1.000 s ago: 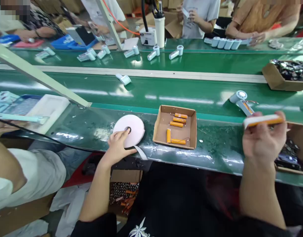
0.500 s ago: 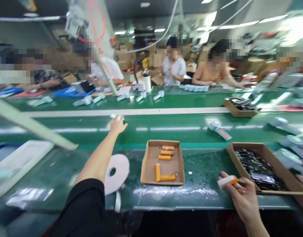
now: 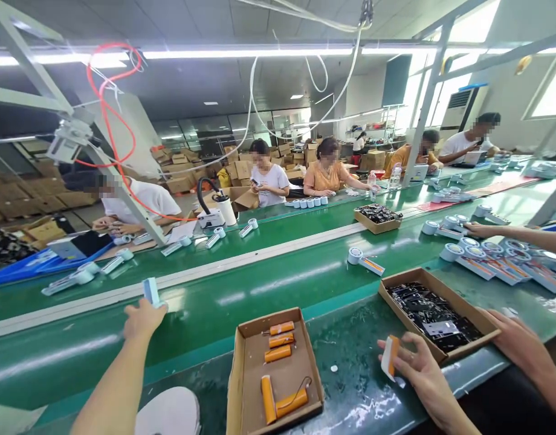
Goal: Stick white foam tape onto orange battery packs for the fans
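Observation:
My left hand (image 3: 143, 318) is stretched out over the green belt, its fingers closed round a light blue plastic piece (image 3: 151, 292). At the lower right, my right hand (image 3: 411, 362) holds an orange battery with a white strip (image 3: 389, 356) between thumb and fingers. Between my arms a cardboard tray (image 3: 235, 368) contains several orange cylindrical batteries (image 3: 278, 353), one with a thin dark wire. A round white roll (image 3: 169, 414) is partly in view beside my left forearm. One light blue device (image 3: 365, 261) with an orange strip lies on the belt.
A box of black parts (image 3: 432, 314) stands right of my right hand, with a co-worker's hand (image 3: 518, 338) at its edge. Many light blue devices (image 3: 491, 257) are grouped at right, where another arm reaches in. A smaller parts box (image 3: 378, 219) and seated people are across the belt.
The view has turned right and tilted. My left hand still reaches over the belt, and the light blue piece shows more clearly. My right hand has turned the battery more upright.

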`<state>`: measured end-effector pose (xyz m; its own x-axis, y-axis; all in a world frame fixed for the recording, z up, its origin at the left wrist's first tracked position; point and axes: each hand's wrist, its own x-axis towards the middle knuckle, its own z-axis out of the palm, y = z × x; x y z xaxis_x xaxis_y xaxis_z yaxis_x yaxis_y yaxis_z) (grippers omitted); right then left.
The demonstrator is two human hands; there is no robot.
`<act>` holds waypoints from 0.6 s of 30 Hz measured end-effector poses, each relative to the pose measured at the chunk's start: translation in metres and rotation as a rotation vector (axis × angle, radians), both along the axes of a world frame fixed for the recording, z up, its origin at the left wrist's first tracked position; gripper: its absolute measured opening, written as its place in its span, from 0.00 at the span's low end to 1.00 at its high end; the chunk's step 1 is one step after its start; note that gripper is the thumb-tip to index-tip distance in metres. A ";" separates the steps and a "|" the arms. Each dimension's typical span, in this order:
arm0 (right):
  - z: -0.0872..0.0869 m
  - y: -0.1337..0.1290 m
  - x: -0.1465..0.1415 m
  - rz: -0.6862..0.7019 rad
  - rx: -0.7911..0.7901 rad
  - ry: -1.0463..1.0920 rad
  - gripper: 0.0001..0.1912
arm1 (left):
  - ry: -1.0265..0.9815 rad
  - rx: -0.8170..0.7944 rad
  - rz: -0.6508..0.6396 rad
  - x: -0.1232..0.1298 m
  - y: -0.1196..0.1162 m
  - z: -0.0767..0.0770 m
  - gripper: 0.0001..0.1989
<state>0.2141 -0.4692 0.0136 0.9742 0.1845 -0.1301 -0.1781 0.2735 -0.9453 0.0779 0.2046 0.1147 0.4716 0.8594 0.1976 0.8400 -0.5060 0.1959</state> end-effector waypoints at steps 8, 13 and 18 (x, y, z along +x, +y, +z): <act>-0.012 -0.005 0.005 0.096 0.064 -0.026 0.33 | 0.138 -0.052 -0.707 0.077 -0.070 0.023 0.29; -0.008 -0.005 0.004 0.069 0.134 -0.085 0.33 | 0.212 -0.047 -1.303 0.171 -0.212 0.002 0.25; -0.011 -0.004 0.001 0.058 0.178 -0.102 0.33 | 0.384 -0.010 -1.530 0.227 -0.313 -0.022 0.25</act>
<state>0.2150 -0.4730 0.0021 0.9677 0.2519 0.0079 -0.1045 0.4297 -0.8969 0.3051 -0.1083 0.0930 0.8782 -0.4587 -0.1356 -0.4471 -0.8879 0.1082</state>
